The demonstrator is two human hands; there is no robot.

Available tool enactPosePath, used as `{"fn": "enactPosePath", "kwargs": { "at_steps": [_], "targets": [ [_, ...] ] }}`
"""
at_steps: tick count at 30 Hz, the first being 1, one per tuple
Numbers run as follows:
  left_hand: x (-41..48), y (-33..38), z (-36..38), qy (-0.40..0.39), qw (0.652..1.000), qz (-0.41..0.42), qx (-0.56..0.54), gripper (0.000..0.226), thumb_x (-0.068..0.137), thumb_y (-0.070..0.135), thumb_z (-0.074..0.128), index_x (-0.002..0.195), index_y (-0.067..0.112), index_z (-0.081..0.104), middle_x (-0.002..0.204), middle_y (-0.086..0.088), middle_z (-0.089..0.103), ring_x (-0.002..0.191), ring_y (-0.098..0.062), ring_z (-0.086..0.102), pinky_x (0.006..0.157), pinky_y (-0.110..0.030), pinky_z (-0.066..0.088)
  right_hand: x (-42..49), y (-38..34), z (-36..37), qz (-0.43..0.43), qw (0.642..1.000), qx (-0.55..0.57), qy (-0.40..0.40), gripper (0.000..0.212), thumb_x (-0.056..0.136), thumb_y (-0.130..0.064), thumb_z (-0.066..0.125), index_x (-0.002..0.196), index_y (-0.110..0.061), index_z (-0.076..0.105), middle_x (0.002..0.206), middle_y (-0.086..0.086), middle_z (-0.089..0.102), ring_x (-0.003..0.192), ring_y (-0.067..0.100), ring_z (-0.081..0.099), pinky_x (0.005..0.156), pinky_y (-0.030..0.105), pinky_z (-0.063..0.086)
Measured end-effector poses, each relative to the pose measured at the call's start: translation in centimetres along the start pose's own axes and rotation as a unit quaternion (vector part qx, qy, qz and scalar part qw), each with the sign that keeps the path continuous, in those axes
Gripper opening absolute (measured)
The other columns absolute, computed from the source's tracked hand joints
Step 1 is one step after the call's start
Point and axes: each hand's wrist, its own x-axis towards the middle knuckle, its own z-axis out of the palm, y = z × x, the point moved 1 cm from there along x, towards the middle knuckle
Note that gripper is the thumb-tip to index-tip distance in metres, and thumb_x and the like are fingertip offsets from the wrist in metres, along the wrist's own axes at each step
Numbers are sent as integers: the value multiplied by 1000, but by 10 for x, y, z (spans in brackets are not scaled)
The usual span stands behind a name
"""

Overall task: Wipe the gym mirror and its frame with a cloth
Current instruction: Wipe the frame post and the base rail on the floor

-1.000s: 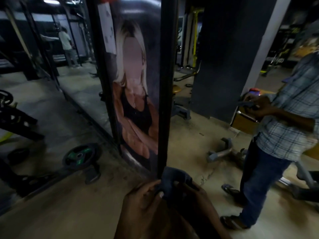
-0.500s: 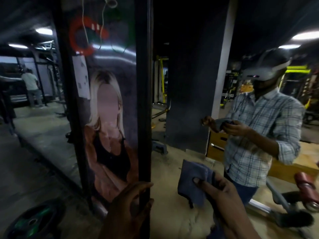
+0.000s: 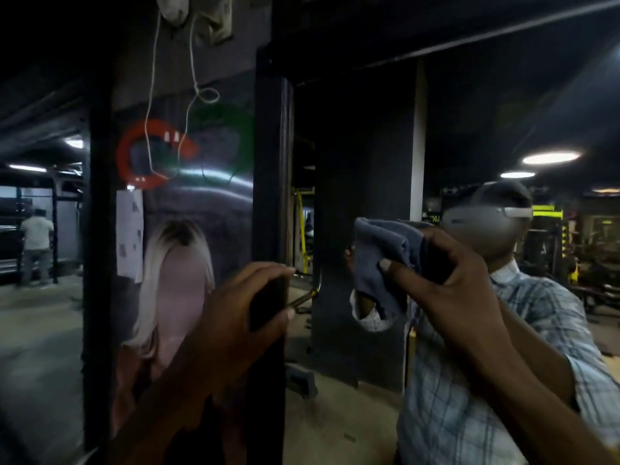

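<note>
A tall black frame post [image 3: 272, 169] runs up the middle of the view, beside a poster panel [image 3: 188, 229] showing a blond-haired figure. The mirror [image 3: 362, 196] lies to the right of the post and reflects me in a checked shirt. My left hand [image 3: 245, 307] grips the frame post at mid height, fingers curled round its edge. My right hand [image 3: 446, 283] is raised in front of the mirror and holds a bunched blue-grey cloth [image 3: 385, 260]. The cloth hangs apart from the post, to its right.
A second black post [image 3: 97, 263] stands left of the poster. White cords [image 3: 152, 95] hang down over the panel's top. A person [image 3: 35, 246] stands far off at the left among gym racks. Yellow gym machines [image 3: 547, 236] and ceiling lights show at the right.
The view has tilted up from the floor to head height. My left hand slid up the frame post. My right hand lifted the cloth from low beside the post to in front of the mirror.
</note>
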Motion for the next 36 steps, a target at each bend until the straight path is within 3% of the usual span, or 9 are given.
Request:
{"fn": "enactPosePath", "kwargs": {
  "at_steps": [4,8,13,17,21,24,28,32,36],
  "targets": [
    [57,-21,-6,6,1000,22,20,58,86,43,75,140,40,54,142,25,49,131,4,47,104,-17,40,50,-6,22,-51,999,-9,15,22,83,-8,80,97,-19,68,86,-6,71,81,6,69,69,16,53],
    [105,-45,-14,-6,996,37,77,74,85,30,83,149,34,47,153,19,38,132,9,32,105,-3,23,85,-18,37,-188,970,-143,56,26,82,-14,80,102,-20,64,90,-10,63,81,4,62,68,13,47],
    [152,-87,-22,5,989,49,140,95,80,39,87,158,31,34,167,10,23,151,-13,26,122,-36,31,128,-35,57,-316,910,-261,70,32,78,-15,78,106,-9,64,97,-3,57,80,4,51,72,7,41],
    [176,-117,-25,-8,984,61,168,112,80,41,86,165,29,14,172,8,2,157,-16,12,125,-40,29,169,-42,85,-331,892,-300,68,32,79,-13,79,107,-9,64,98,-1,58,82,5,52,71,7,39],
    [194,-142,-24,-13,979,102,178,122,79,42,87,166,26,3,172,6,-15,159,-16,-2,124,-27,15,220,-46,117,-332,871,-357,56,31,80,-16,83,106,-12,65,100,1,59,83,13,56,68,25,43],
    [203,-158,-22,-17,980,129,148,125,78,43,88,166,26,0,171,7,-20,159,-13,-6,129,-30,14,261,-54,139,-325,861,-385,59,24,82,-18,78,101,-11,66,97,-2,54,80,13,54,66,23,33],
    [205,-172,-18,-25,976,163,141,125,81,48,84,165,26,-6,166,12,-34,157,-8,-18,122,-20,3,321,-65,165,-340,825,-444,84,17,95,-29,68,99,-13,68,97,6,58,84,23,59,69,26,34],
    [206,-176,-17,-25,974,184,131,122,84,49,80,165,24,-8,165,8,-37,157,-11,-20,128,-28,8,354,-62,183,-314,830,-449,102,30,90,-35,65,108,-13,75,109,10,70,98,27,67,82,35,52],
    [207,-180,-13,-27,973,192,127,120,86,49,78,165,23,-9,165,6,-38,156,-14,-23,129,-36,15,348,-42,214,-317,805,-501,8,25,84,-25,72,106,-13,77,103,12,71,95,30,68,80,33,52]
  ]
}}
